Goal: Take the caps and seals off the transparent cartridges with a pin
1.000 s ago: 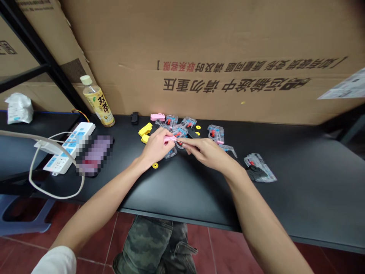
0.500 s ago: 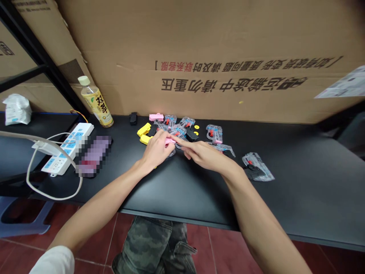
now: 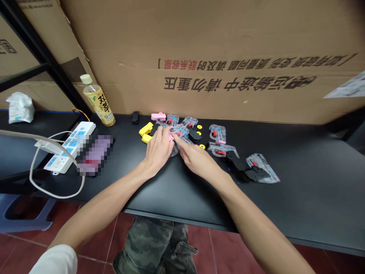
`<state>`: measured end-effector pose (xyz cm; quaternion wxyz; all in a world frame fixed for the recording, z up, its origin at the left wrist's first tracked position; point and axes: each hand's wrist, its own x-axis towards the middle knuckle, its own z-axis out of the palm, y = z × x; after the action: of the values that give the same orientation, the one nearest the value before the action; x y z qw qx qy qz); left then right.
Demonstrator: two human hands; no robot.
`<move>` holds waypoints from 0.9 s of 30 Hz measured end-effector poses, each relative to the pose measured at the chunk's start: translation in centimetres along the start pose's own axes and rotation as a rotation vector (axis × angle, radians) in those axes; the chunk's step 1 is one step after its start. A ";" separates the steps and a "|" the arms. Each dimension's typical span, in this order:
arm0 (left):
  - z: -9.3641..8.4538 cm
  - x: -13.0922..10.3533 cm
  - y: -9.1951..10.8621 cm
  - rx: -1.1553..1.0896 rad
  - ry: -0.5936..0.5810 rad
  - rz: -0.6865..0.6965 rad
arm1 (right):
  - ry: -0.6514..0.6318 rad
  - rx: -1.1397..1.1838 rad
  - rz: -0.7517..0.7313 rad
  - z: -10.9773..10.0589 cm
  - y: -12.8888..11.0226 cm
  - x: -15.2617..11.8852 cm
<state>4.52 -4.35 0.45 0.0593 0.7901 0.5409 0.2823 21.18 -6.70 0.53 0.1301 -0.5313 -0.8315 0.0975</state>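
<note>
My left hand (image 3: 159, 149) and my right hand (image 3: 193, 156) meet over a black table (image 3: 176, 186), both pinching a small pink plastic part (image 3: 171, 137) between the fingertips. Under and behind the hands lie several clear plastic bags (image 3: 182, 130) with red and blue pieces inside. Yellow parts (image 3: 145, 129) sit just left of my left hand. Small yellow rings (image 3: 202, 146) lie to the right of the fingers.
A tea bottle (image 3: 99, 102) stands at the back left by a white power strip (image 3: 68, 146) with its cable. A blurred phone (image 3: 95, 154) lies beside it. A big cardboard box (image 3: 216, 57) walls the back. More bags and black parts (image 3: 251, 171) lie to the right.
Both hands have slid a little away from me toward the pile, still together on the pink part. A bag and black pieces on the right now show more fully.
</note>
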 end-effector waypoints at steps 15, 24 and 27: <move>0.7 0.1 0.3 0.099 0.003 0.012 | -0.103 0.033 0.215 0.5 -2.3 0.4; 1.0 0.0 -0.5 -0.047 0.012 0.015 | 0.030 -0.101 0.161 0.4 -1.5 0.5; 0.9 0.0 -0.7 -0.086 0.019 0.036 | 0.064 -0.136 0.150 0.1 -1.2 0.5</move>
<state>4.35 -3.85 -0.55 0.0830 0.7936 0.5147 0.3136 19.87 -6.72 0.83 0.1126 -0.6026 -0.7894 0.0332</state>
